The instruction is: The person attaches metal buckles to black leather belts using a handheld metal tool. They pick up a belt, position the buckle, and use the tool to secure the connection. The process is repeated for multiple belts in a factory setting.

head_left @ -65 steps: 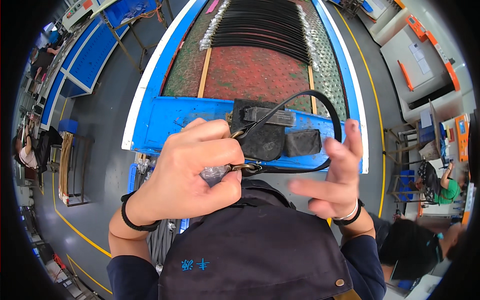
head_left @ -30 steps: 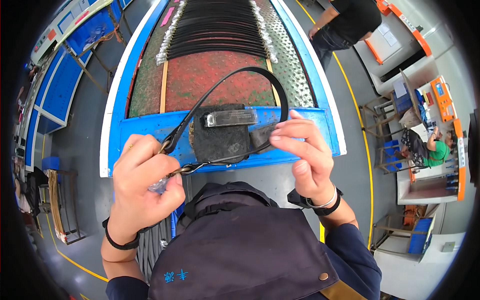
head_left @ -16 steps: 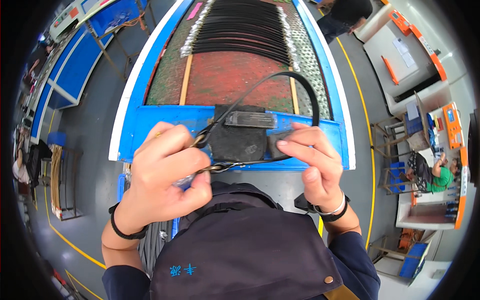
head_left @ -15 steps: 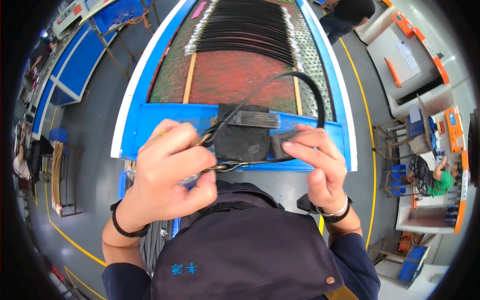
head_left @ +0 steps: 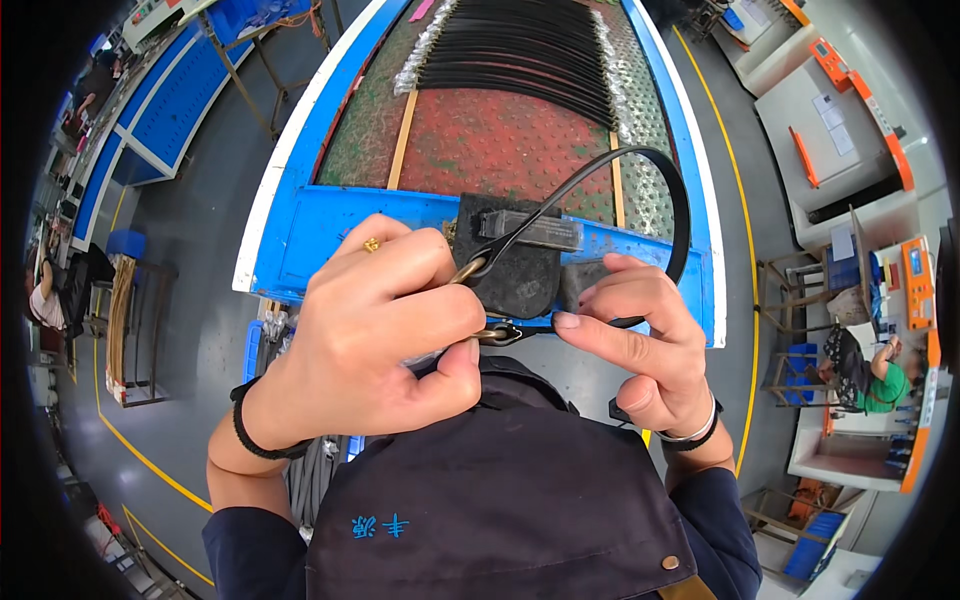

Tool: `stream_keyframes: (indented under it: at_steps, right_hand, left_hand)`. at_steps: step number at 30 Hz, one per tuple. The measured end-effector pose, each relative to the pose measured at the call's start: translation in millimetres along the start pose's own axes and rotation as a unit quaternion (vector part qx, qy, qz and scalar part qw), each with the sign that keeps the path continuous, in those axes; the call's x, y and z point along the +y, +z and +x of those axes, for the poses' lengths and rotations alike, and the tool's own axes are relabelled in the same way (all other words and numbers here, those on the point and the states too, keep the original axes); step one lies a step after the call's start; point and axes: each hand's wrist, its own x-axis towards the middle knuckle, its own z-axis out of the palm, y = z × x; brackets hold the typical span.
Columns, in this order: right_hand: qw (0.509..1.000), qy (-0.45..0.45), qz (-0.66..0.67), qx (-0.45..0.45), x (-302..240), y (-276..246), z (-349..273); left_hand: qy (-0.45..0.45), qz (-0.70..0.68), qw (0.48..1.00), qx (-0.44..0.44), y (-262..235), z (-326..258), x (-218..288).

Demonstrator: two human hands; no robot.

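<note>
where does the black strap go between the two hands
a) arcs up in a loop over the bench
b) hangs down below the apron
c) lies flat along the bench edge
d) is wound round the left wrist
a: the black strap rises from the left hand, curves in a loop above the blue bench, and comes back down to the right hand.

Black strap (head_left: 640, 170) looped above right hand (head_left: 640, 340), brass-coloured ring at left hand (head_left: 380, 330). Beyond both hands: blue table edge (head_left: 330, 235), red studded mat (head_left: 500, 140), rows of black straps (head_left: 520, 50). Dark navy apron (head_left: 500, 500) below hands.
</note>
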Motion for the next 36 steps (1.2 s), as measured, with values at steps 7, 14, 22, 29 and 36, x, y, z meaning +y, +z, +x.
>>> stream_keyframes:
  at_steps: [7, 14, 22, 29, 36]
  right_hand:
    - [1.000, -0.004, -0.006, -0.006, 0.0, 0.9, 0.7]
    - [1.000, 0.003, -0.004, -0.004, -0.1, 1.9, -1.3]
    - [1.000, 0.007, -0.028, -0.003, -2.0, 0.7, -2.9]
    - [0.999, 0.002, -0.046, 0.005, -1.6, 2.4, -3.6]
    - [0.999, 0.015, -0.047, 0.015, 0.9, 3.3, -6.7]
  left_hand:
    - [0.010, 0.005, 1.000, -0.003, -0.4, 1.5, 0.6]
    - [0.012, 0.003, 1.000, -0.002, 0.2, 0.3, 0.5]
    - [0.013, 0.005, 1.000, 0.001, 0.2, 0.0, 1.6]
    - [0.018, 0.004, 1.000, 0.003, 0.9, -1.3, 1.0]
    - [0.005, 0.001, 1.000, 0.002, 1.3, -2.6, 2.4]
